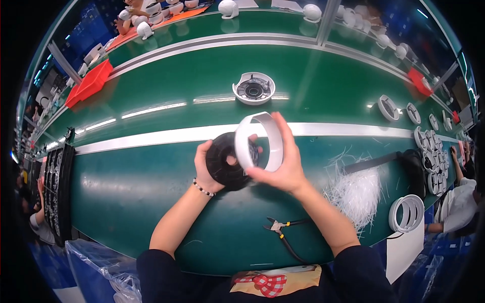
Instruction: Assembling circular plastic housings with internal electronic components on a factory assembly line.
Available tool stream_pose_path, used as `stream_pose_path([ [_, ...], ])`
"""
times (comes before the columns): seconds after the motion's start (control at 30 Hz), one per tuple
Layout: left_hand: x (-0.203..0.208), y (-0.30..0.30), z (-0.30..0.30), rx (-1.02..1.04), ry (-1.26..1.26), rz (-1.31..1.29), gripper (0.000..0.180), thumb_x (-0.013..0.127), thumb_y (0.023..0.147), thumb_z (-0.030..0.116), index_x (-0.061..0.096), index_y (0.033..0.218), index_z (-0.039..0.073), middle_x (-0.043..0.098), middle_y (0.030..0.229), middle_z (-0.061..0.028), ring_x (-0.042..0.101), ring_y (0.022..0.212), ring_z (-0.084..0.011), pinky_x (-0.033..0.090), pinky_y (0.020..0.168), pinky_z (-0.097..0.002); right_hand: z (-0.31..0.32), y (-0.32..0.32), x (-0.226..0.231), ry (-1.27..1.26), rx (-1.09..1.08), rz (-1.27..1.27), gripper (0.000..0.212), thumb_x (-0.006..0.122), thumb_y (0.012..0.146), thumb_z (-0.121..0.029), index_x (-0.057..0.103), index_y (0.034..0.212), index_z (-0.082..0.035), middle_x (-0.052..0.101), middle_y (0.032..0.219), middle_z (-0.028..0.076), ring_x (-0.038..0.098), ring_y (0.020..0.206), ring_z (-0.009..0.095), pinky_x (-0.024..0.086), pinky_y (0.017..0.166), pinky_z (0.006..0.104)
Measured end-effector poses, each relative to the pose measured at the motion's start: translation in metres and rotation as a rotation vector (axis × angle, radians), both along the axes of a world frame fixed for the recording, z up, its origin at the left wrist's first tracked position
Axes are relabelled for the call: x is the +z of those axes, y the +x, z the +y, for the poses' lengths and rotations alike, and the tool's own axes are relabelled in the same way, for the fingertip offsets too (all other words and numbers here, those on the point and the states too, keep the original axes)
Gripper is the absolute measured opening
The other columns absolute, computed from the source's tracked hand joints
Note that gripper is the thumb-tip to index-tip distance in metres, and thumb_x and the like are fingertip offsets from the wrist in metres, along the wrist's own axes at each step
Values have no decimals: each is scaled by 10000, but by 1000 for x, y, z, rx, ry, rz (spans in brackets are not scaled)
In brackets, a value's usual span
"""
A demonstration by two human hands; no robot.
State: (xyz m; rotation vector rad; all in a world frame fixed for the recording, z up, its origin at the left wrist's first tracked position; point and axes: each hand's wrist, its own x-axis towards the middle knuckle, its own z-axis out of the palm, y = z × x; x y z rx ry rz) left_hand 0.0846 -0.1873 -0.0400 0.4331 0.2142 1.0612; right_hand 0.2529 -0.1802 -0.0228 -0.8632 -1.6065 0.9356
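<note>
My left hand (204, 170) is closed on a round black plastic disc (221, 162) with a hole in its middle. In my right hand (289, 174) is a white plastic ring (244, 147), gripped by its rim between thumb and fingers. The ring is tilted on edge and overlaps the disc's right side; I cannot tell whether the two touch. Below them on the green table lie diagonal cutters (277, 226) with black and yellow handles, jaws spread. Just beyond the ring, a white round housing (254, 99) with a black inside rests on the green surface past the pale strip.
A heap of thin white plastic strips (359, 194) lies beside my right forearm. Stacked white rings (407, 214) stand at the right edge, with several housings (432, 151) behind. Black stacked trays (59, 192) are at the left. Red bins (91, 83) line the far side; co-workers sit around.
</note>
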Motion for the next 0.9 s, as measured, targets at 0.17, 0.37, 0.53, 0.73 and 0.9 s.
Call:
stream_pose_path([
  [0.17, -7, 11, -3, 245, -33, 155, 634, 302, 794, 440, 295, 1285, 39, 476, 1163, -141, 481, 1042, -260, 383, 902, -385, -19, -18, -8, -2, -41, -182, 1103, 781, 520, -355, 114, 1292, 64, 303, 1235, 227, 290, 1160, 354, 275, 958, 417],
  [0.37, -12, -3, -3, 92, -68, 93, 643, 265, 832, 542, 411, 1201, 36, 474, 1176, -129, 473, 1065, -242, 381, 919, -375, -14, -25, 4, 136, -39, -332, 1091, 773, 477, -364, 174, 1276, 74, 260, 1279, 255, 240, 1190, 376, 251, 958, 449],
  [0.53, -10, -3, 0, 131, -74, 136, 547, 270, 865, 434, 423, 1179, 12, 494, 1140, -134, 484, 1045, -244, 376, 922, -369, -15, -29, 3, 171, -91, -377, 1075, 772, 474, -379, 201, 1265, 73, 243, 1291, 268, 230, 1194, 389, 244, 950, 469],
  [0.73, -6, 6, -6, 206, -50, 131, 485, 257, 878, 388, 446, 1160, 42, 512, 1123, -111, 503, 1021, -223, 408, 888, -359, -16, -32, 0, 171, -165, -365, 1057, 772, 486, -385, 210, 1259, 69, 244, 1286, 273, 230, 1188, 395, 239, 948, 473],
  [0.9, -4, 10, -8, 262, -84, 134, 497, 275, 861, 391, 439, 1154, 25, 507, 1114, -124, 495, 1020, -243, 396, 891, -379, -18, -28, 5, 103, -141, -325, 1066, 774, 496, -384, 189, 1265, 64, 275, 1265, 260, 251, 1175, 377, 256, 946, 458],
])
